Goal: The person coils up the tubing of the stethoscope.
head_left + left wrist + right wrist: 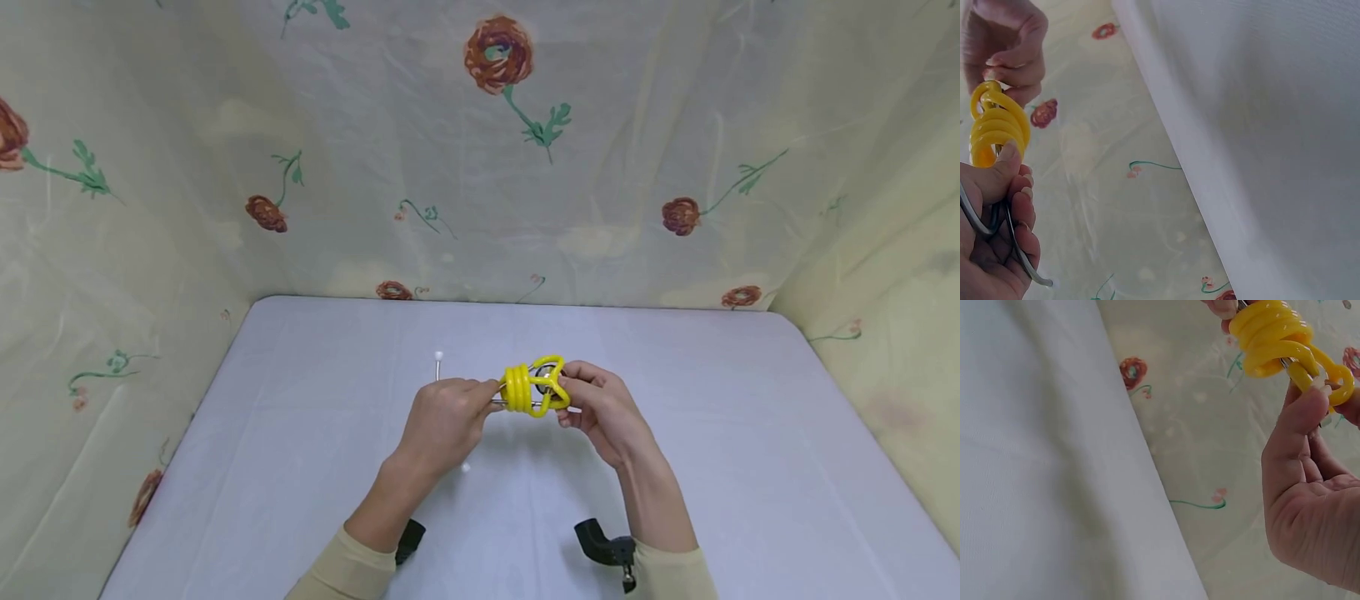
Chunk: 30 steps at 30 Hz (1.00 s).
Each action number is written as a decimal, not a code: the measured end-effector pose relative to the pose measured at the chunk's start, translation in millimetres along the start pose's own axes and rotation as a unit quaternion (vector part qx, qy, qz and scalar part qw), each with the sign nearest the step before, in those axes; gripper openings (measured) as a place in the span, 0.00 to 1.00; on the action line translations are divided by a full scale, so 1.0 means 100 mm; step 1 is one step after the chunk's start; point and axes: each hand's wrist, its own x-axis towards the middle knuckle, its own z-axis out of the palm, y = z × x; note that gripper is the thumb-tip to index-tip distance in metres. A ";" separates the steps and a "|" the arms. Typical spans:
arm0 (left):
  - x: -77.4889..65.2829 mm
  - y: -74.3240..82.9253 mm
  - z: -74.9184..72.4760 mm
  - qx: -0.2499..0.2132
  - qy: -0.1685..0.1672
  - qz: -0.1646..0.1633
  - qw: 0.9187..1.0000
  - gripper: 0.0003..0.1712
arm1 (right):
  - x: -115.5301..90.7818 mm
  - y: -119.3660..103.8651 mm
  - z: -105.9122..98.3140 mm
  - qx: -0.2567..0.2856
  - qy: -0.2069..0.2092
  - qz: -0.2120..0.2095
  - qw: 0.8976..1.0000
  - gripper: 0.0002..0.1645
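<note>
Both hands hold a metal-rod piece with glossy yellow tubing (517,387) wound round it in a tight coil, held above the table. My left hand (448,421) grips the bent metal rods just left of the coil, its thumb against the coil's edge in the left wrist view. One rod (438,368) with a white tip sticks up behind that hand, and a curved rod (1024,259) leaves the palm below. At the coil's other end, fingers of my right hand (603,408) pinch the yellow loops (1338,384). A round shiny part (545,379) shows inside these loops.
A white-covered table (300,442) lies beneath the hands. Flower-printed sheeting (592,192) hangs behind it and along both sides. Black curved mounts (603,546) sit close to both wrists.
</note>
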 end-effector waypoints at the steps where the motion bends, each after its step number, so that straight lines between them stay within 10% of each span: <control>1: 0.00 0.00 0.00 0.002 0.000 0.001 1.000 0.14 | 0.00 -0.01 0.00 0.000 -0.003 0.005 1.000 0.09; 9: -0.01 0.00 -0.01 0.015 -0.006 0.013 1.000 0.14 | -0.02 -0.02 -0.03 -0.027 -0.024 0.022 0.999 0.29; 19: 0.00 -0.02 -0.01 0.010 0.000 0.022 1.000 0.14 | -0.02 -0.02 0.01 -0.028 -0.011 0.005 1.000 0.09; 30: -0.01 -0.03 0.00 0.009 -0.003 0.018 1.000 0.13 | -0.02 0.00 0.03 -0.041 0.014 -0.001 0.999 0.11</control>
